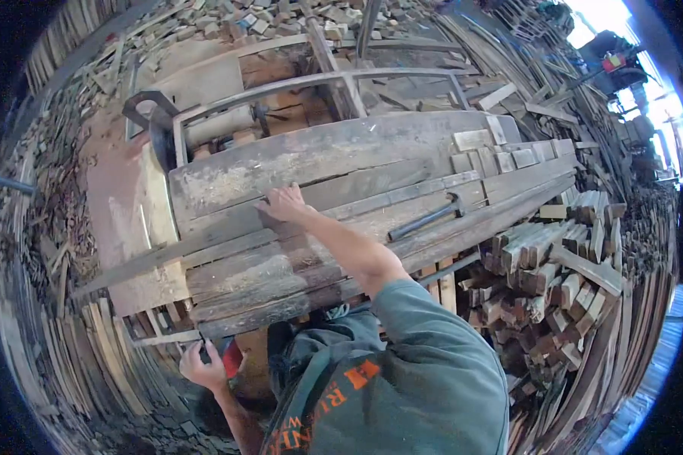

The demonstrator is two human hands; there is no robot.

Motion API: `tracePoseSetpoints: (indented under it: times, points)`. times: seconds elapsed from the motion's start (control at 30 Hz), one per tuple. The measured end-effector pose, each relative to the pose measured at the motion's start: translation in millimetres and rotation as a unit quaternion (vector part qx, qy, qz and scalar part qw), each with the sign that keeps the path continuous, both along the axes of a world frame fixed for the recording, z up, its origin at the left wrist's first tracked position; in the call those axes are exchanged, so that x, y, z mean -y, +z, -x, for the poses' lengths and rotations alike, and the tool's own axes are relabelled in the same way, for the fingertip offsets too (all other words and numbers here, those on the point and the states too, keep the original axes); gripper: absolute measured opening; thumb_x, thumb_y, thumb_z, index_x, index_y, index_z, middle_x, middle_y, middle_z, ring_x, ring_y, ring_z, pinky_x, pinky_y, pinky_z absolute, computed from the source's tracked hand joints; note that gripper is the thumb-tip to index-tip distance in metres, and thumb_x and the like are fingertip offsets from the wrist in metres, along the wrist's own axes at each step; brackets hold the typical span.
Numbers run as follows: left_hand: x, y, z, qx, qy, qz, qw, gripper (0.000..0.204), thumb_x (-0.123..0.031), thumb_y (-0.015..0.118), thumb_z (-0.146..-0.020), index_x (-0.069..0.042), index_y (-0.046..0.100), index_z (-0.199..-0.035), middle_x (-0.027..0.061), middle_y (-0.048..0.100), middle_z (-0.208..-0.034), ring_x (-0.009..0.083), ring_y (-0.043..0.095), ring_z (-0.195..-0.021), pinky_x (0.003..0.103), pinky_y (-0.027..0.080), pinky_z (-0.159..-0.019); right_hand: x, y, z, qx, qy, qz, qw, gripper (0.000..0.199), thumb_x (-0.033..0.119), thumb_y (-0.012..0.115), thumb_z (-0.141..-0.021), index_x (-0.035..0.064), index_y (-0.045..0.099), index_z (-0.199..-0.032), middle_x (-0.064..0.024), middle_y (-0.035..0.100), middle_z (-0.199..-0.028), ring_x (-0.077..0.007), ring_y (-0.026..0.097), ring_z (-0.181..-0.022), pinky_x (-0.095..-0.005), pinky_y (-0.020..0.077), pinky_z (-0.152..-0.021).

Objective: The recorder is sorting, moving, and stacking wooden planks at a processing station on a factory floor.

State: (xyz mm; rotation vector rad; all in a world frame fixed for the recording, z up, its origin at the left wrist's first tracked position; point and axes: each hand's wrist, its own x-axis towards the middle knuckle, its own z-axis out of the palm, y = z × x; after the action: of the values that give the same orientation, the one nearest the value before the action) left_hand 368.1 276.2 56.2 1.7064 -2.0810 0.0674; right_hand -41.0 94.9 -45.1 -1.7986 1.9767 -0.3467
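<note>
Well across the worn bench, your right hand rests on a long grey plank, thumb and fingers apart, the plank jutting past the bench's left end. Your left hand hangs low beside that end, fingers curled, its grip impossible to tell. A hammer lies right of your forearm, near small wood blocks.

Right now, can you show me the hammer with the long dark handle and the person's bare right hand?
Hammer with the long dark handle (423, 222): head camera view, on the handle.
Bare right hand (287, 205): head camera view, on its back.
</note>
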Motion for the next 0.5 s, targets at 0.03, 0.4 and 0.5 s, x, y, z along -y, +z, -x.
tracePoseSetpoints:
  times: [0.03,0.4,0.5]
  points:
    - [1,-1,0,0.004,0.001,0.000,1.000,0.019,-0.025,0.074,-0.084,-0.010,0.071,-0.094,0.0072,0.070,-0.096,0.0320,0.063,-0.093,0.044,0.046,-0.085,-4,4,10,0.015,-0.017,-0.009,1.000,0.058,0.057,0.053,-0.092,0.0072,0.059,-0.122,-0.0184,0.071,-0.107,-0.0349,0.065,-0.107,-0.0527,0.0399,-0.096]
    - [6,11,4,0.028,0.027,0.047,0.998,0.016,-0.022,0.077,-0.079,-0.010,0.071,-0.086,0.0087,0.071,-0.088,0.0314,0.065,-0.082,0.044,0.049,-0.079,0,3,68,0.010,-0.022,-0.134,0.991,0.052,0.052,0.061,-0.088,0.0069,0.068,-0.113,-0.0197,0.070,-0.106,-0.0387,0.067,-0.096,-0.0496,0.0524,-0.082]
    - [32,3,24,-0.013,0.021,0.039,0.999,0.018,-0.023,0.079,-0.075,-0.010,0.071,-0.083,0.0082,0.071,-0.088,0.0297,0.067,-0.086,0.042,0.049,-0.081,-6,-12,98,0.009,-0.069,-0.023,0.997,0.054,0.056,0.062,-0.088,0.0088,0.064,-0.113,-0.0195,0.071,-0.099,-0.0393,0.067,-0.093,-0.0498,0.0524,-0.078]
